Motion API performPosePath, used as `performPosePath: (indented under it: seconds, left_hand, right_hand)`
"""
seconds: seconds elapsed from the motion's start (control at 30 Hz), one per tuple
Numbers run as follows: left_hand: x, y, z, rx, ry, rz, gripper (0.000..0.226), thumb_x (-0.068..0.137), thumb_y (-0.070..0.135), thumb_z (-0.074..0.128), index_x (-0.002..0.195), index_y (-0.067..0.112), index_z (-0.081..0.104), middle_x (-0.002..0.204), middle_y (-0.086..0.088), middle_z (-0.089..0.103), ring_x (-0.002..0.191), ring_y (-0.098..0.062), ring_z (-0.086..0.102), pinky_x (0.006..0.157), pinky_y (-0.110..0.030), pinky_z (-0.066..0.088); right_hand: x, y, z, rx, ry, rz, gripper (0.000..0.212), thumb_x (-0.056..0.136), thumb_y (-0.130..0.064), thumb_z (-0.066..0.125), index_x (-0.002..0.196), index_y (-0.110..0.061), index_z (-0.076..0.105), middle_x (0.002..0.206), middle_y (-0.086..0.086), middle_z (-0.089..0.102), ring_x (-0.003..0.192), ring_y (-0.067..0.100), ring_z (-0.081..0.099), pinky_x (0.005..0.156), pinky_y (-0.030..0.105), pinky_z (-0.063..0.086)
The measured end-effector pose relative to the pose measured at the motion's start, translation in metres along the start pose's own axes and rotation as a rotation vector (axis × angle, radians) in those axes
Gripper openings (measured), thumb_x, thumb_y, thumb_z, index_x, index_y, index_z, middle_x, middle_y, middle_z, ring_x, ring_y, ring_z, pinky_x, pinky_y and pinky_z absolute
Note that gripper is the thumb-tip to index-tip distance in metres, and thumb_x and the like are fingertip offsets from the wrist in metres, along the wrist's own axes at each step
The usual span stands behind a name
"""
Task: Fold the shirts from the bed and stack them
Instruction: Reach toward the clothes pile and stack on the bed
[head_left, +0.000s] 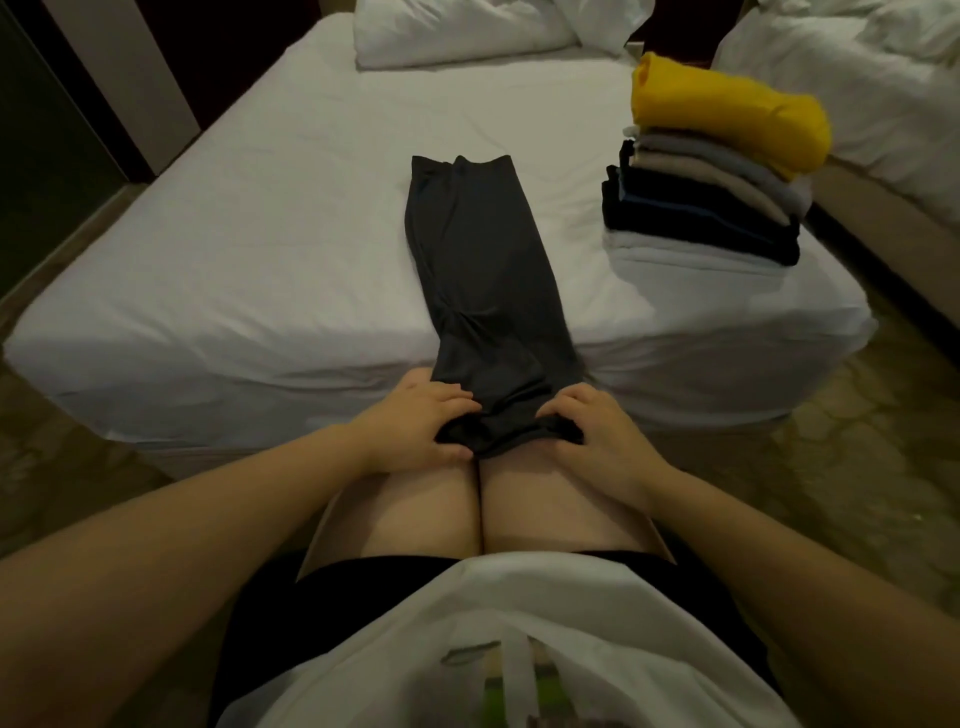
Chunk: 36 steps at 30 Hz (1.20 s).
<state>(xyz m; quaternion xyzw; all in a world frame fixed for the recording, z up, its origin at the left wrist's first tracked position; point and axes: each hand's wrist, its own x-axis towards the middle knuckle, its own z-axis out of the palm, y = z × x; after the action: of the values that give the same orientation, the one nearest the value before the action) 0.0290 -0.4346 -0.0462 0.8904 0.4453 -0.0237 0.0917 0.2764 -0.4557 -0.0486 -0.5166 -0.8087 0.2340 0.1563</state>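
A dark grey shirt (483, 280), folded into a long narrow strip, lies lengthwise on the white bed (249, 249) and hangs over its near edge onto my knees. My left hand (415, 431) grips the strip's near left corner. My right hand (597, 436) grips the near right corner. Both hands sit just above my knees, with the fabric bunched under the fingers. A stack of folded shirts (706, 208) stands on the bed's right side, with a yellow one (727, 119) on top and grey, beige, dark and white ones below.
White pillows (457, 31) lie at the head of the bed. A second bed with white bedding (857, 88) stands to the right, across a narrow gap. Patterned floor runs around the bed. I sit at the bed's foot with bare knees against it.
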Motion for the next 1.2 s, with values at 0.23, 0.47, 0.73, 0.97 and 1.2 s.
performPosePath:
  seconds: [0.23, 0.47, 0.73, 0.97, 1.2]
  left_hand:
    - [-0.007, -0.004, -0.010, -0.041, -0.099, -0.041, 0.089, 0.065, 0.071, 0.039, 0.141, 0.026, 0.038, 0.144, 0.002, 0.040, 0.132, -0.017, 0.028, 0.094, -0.011, 0.010]
    - [-0.008, 0.000, -0.014, -0.012, 0.064, -0.078, 0.035, 0.082, 0.016, 0.049, 0.114, 0.017, 0.063, 0.110, -0.010, 0.064, 0.104, -0.029, 0.054, 0.083, -0.031, 0.040]
    - [-0.035, -0.002, -0.037, 0.024, -0.106, -0.018, 0.034, 0.091, 0.023, 0.052, 0.123, 0.033, 0.056, 0.123, -0.004, 0.055, 0.103, -0.025, 0.055, 0.078, -0.024, 0.034]
    - [-0.042, 0.015, -0.048, 0.216, -0.229, 0.001, 0.039, 0.094, 0.020, 0.044, 0.131, 0.032, 0.050, 0.122, -0.002, 0.060, 0.108, -0.025, 0.054, 0.085, -0.035, 0.045]
    - [-0.052, 0.006, -0.043, 0.171, -0.218, 0.036, 0.040, 0.092, 0.022, 0.048, 0.131, 0.032, 0.051, 0.128, 0.003, 0.057, 0.113, -0.020, 0.053, 0.092, -0.036, 0.043]
  right_hand:
    - [0.003, 0.017, 0.008, 0.204, 0.125, 0.183, 0.029, 0.084, -0.020, 0.067, 0.112, -0.015, 0.064, 0.112, 0.006, 0.059, 0.105, 0.024, 0.053, 0.086, 0.032, 0.041]
    - [0.009, 0.002, -0.001, 0.480, 0.312, 0.217, 0.011, 0.091, -0.014, 0.058, 0.090, -0.021, 0.065, 0.081, -0.006, 0.063, 0.080, 0.011, 0.058, 0.067, 0.015, 0.041]
    - [0.000, -0.009, -0.033, 0.138, -0.076, 0.071, 0.013, 0.092, -0.022, 0.058, 0.081, -0.030, 0.060, 0.078, -0.009, 0.061, 0.080, 0.011, 0.059, 0.074, 0.028, 0.044]
    - [-0.014, -0.021, -0.044, -0.142, -0.236, -0.058, 0.011, 0.090, -0.027, 0.059, 0.093, -0.024, 0.070, 0.090, -0.002, 0.067, 0.079, 0.013, 0.059, 0.075, 0.036, 0.049]
    - [-0.013, -0.025, -0.047, -0.238, -0.280, -0.127, 0.017, 0.089, -0.031, 0.060, 0.098, -0.020, 0.069, 0.095, -0.002, 0.057, 0.089, 0.014, 0.051, 0.081, 0.031, 0.042]
